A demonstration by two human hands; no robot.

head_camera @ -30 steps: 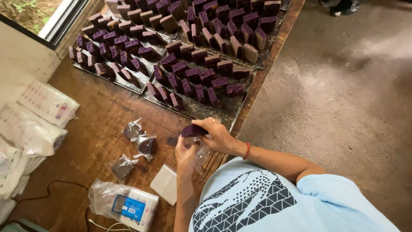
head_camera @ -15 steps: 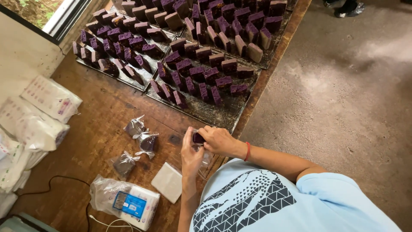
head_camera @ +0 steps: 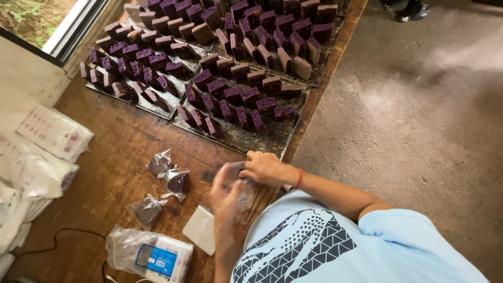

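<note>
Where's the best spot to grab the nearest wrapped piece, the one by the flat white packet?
Probably the tied, twisted top of the wrapped piece, pinched from above on its right. The bag gathers into a neck there, facing the flat white packet, while the body lies flat on the table.

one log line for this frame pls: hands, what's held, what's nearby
left hand: holds clear bag | right hand: at bag mouth | beside: three tied bags | beyond: trays of purple blocks
</note>
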